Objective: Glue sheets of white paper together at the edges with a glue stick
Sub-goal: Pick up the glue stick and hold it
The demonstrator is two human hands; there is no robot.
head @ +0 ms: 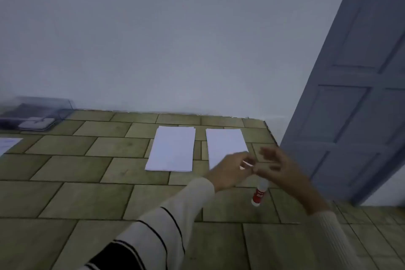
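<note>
Head view: both hands meet just above the near right part of the bench (pixel 87 199). The left hand (pixel 230 173) has its fingers curled, fingertips drawn in toward the meeting point, but what that grip holds is too blurred to tell. The right hand (pixel 282 171) is smeared with motion, upper fingers fanned apart, lower ones curled over the top of the glue stick (pixel 259 192); whether this grip is clamped on it, I cannot tell. Both arms wear cream sleeves, the left sleeve (pixel 157 232) crossed by dark stripes. The bench carries an olive-brown stone-block pattern and runs back to a plain white wall (pixel 175 39), with a grey-blue panelled door (pixel 355 98) at the right. A clear plastic box (pixel 39 112) sits far left, a printed sheet (pixel 6 144) near it. The glue stick is tilted, white with a red label, its upper end hidden under the hands. Beyond lie two white paper sheets, apart: the left paper (pixel 173 149) in full view, the right paper (pixel 225 144) partly covered by the left hand.
</note>
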